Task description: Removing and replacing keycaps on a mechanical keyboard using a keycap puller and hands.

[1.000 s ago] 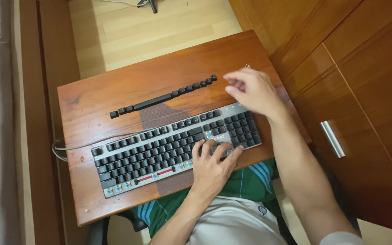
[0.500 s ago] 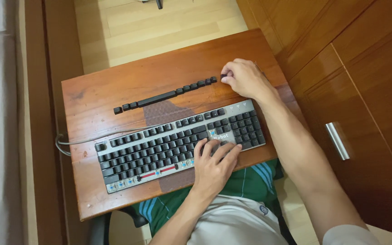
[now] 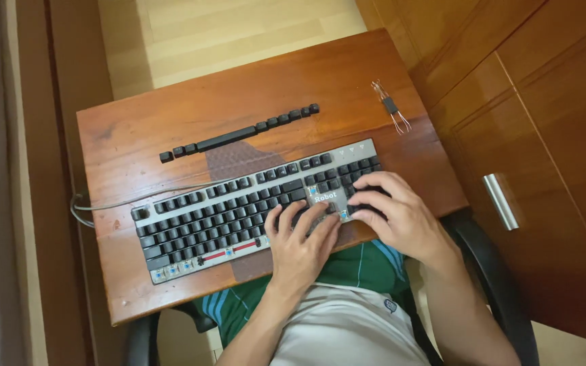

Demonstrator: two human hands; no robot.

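1. The keyboard lies on the wooden surface, its long axis running left to right and tilted slightly, the right end further from the person than the left.
2. The left hand rests on the near edge of the keyboard, right of its middle. Its grip is loosely spread, fingers fanned over the keys and the bare plate beside them, pinching nothing.
3. The right hand lies just beside the left one, over the right end of the keyboard. Its fingers are curled down onto the keys there; whether they pinch a keycap I cannot tell.
4. A row of loose keycaps sits in a line on the surface beyond the keyboard, parallel to its long axis and apart from both hands.
5. A small wire keycap puller lies further away and to the right, near the far right corner of the surface. It lies up and away from the right hand, which is the nearer of the two hands to it.
6. A grey cable leaves the keyboard's left end.
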